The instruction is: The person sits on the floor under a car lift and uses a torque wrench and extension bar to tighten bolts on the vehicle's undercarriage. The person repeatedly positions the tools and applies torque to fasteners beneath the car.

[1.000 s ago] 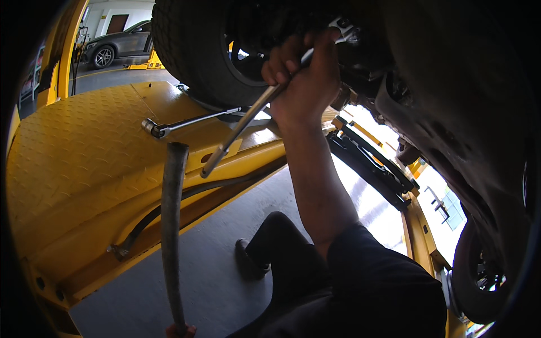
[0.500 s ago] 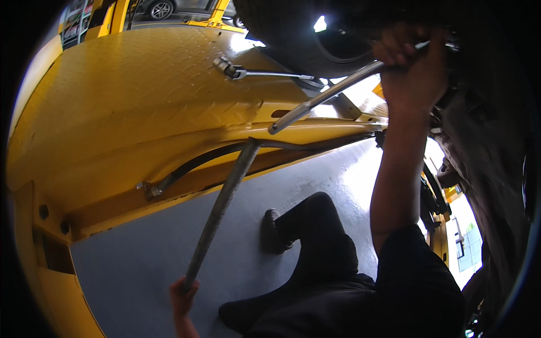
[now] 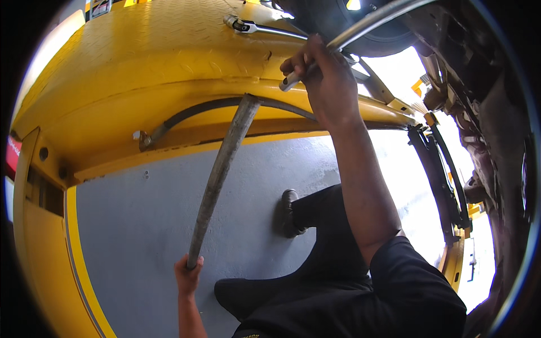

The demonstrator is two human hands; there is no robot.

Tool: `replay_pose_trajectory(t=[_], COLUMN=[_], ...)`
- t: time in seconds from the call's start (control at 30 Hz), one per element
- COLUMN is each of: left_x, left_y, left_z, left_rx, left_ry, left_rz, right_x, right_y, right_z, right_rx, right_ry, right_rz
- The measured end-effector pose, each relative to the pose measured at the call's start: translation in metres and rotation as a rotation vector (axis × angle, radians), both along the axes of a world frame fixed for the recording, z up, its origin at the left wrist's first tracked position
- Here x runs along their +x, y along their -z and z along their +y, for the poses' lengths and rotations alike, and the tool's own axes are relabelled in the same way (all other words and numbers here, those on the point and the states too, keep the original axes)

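Hands wrapped on two lengths of metal: the left hand low on a grey metal pipe, the right hand near the lower end of a bright steel bar.
Tilted above the grey floor, the pipe reaches up in front of the black hose along the yellow lift ramp; whether they touch, I cannot tell. It looks stiff, fairly heavy and top-heavy from that low hold; nearer mid-length should balance better. The smooth bar likely slips more readily, so full finger wrap suits it.
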State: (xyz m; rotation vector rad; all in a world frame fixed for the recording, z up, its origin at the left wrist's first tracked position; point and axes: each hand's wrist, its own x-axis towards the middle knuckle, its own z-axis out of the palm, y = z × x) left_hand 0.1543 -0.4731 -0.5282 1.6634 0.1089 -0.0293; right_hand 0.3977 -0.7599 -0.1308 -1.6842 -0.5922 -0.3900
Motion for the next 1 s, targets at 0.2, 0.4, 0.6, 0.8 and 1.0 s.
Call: replay_pose_trajectory(t=[0.2, 0.4, 0.6, 0.8, 1.0], left_x=[-0.002, -0.031, -0.060, -0.068, -0.059], left_y=[0.025, 0.055, 0.042, -0.001, -0.022], left_z=[-0.028, -0.078, -0.125, -0.113, -0.087], left_rx=[0.043, 0.032, -0.165, -0.113, -0.120], left_ry=[-0.080, -0.137, -0.191, -0.255, -0.288], left_rz=[-0.035, 0.040, 0.056, 0.011, -0.037], right_x=[0.003, 0.007, 0.014, -0.013, 0.002], right_y=[-0.002, -0.017, -0.050, -0.121, -0.115], right_z=[-0.008, -0.034, -0.045, 0.000, 0.035], right_rx=[0.111, -0.057, -0.049, 0.266, 0.374], right_ry=[-0.096, 0.100, 0.028, -0.221, -0.117], right_rz=[0.051, -0.047, -0.153, -0.310, -0.492])
